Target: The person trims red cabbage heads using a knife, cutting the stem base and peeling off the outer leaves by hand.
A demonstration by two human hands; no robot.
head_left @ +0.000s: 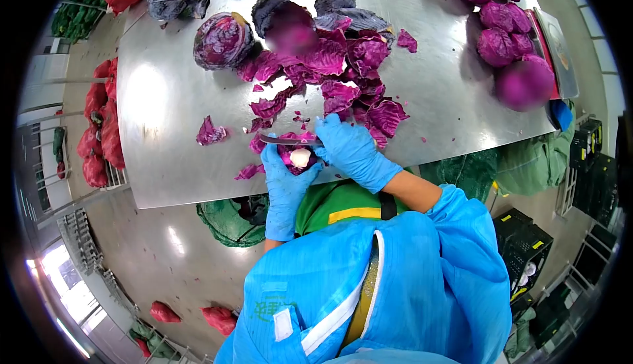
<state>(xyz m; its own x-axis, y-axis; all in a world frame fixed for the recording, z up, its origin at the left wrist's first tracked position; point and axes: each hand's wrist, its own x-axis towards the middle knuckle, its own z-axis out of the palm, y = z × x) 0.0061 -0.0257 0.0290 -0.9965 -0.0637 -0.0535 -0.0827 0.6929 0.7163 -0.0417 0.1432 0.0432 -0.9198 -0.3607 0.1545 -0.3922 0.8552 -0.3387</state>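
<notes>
My left hand [285, 178], in a blue glove, is closed around a red cabbage [288, 155] at the near edge of the metal table. The cabbage's pale cut stem [300, 158] faces up toward me. In my gloved right hand [353, 150] is a knife, its blade [280, 140] reaching left across the top of the cabbage. Part of the cabbage is hidden by my fingers and the blade. Just beyond both hands lies a heap of loose purple leaves [330, 57].
Darker cabbages, one whole [223, 41], lie at the table's far left. Several peeled purple cabbages [498, 41] line the right side, by a flat scale-like device [557, 51]. Red net sacks [99, 126] stand left of the table [165, 146]; black crates [521, 248] stand to the right.
</notes>
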